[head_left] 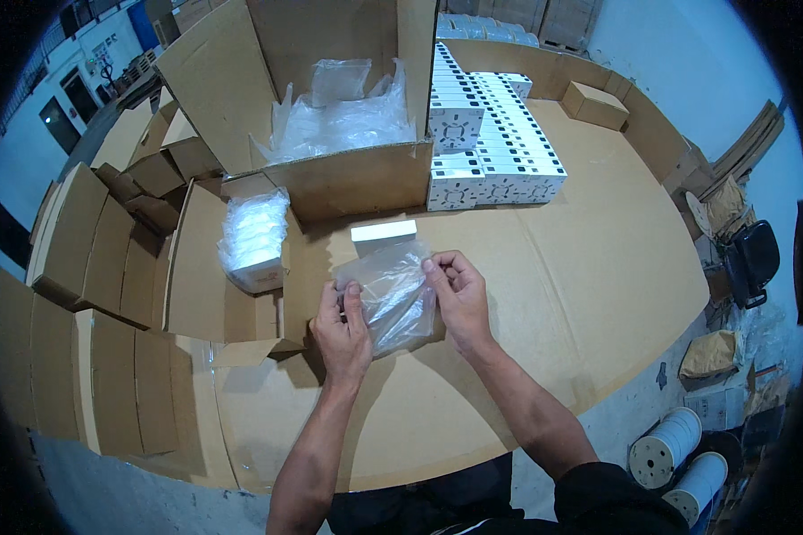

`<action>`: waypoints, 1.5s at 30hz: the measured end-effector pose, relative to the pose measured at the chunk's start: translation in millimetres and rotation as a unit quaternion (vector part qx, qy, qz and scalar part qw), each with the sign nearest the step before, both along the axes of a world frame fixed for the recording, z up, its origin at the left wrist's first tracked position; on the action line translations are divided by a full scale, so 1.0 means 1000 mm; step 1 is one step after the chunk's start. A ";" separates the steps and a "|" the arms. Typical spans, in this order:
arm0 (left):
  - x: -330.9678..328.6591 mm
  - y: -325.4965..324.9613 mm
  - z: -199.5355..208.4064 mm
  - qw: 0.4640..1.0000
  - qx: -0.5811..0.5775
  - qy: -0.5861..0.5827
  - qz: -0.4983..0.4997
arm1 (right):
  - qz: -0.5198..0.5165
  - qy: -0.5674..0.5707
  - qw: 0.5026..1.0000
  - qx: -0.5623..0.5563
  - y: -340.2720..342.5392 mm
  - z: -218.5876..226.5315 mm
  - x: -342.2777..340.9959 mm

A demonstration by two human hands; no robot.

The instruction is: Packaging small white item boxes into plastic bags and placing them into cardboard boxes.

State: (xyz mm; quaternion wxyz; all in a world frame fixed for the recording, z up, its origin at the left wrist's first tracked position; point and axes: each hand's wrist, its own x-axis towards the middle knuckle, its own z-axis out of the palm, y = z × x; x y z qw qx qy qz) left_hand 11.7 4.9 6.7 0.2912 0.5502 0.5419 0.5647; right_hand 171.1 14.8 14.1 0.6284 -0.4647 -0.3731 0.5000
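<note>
A clear plastic bag (388, 299) is stretched between my two hands above the cardboard-covered table. My left hand (343, 334) pinches its left edge between thumb and fingers. At its upper right edge, my right hand (459, 294) grips the plastic the same way. Just beyond the bag lies a small white box (384, 235), partly hidden behind the plastic. To the left, an open cardboard carton (196, 267) holds a row of white boxes wrapped in clear plastic (254, 236). A larger open carton (357, 183) behind my hands contains a heap of clear bags (339, 125).
Stacks of white printed boxes (500, 165) stand at the back, right of the large carton. A small brown box (595, 105) sits at the far right corner. Several empty cartons (89, 241) crowd the left side. White spools (665, 446) and a black chair (751, 259) are on the right.
</note>
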 end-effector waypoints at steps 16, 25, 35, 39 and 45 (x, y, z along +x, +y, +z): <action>0.004 0.002 0.010 0.998 0.039 -0.021 0.040 | 0.056 -0.264 0.962 0.043 -0.004 -0.007 0.002; -0.007 0.009 -0.004 0.997 0.040 -0.036 0.052 | -0.040 -0.064 0.994 0.082 0.005 0.002 0.000; 0.001 0.004 0.006 0.995 -0.034 -0.092 -0.017 | -0.059 -0.270 0.957 0.088 -0.010 0.000 -0.006; -0.004 0.003 0.000 0.988 -0.018 -0.150 -0.044 | -0.061 -0.261 0.961 0.072 -0.012 0.005 -0.009; 0.001 -0.001 0.003 0.970 -0.105 -0.127 -0.180 | -0.053 -0.218 0.971 0.087 -0.007 0.000 -0.001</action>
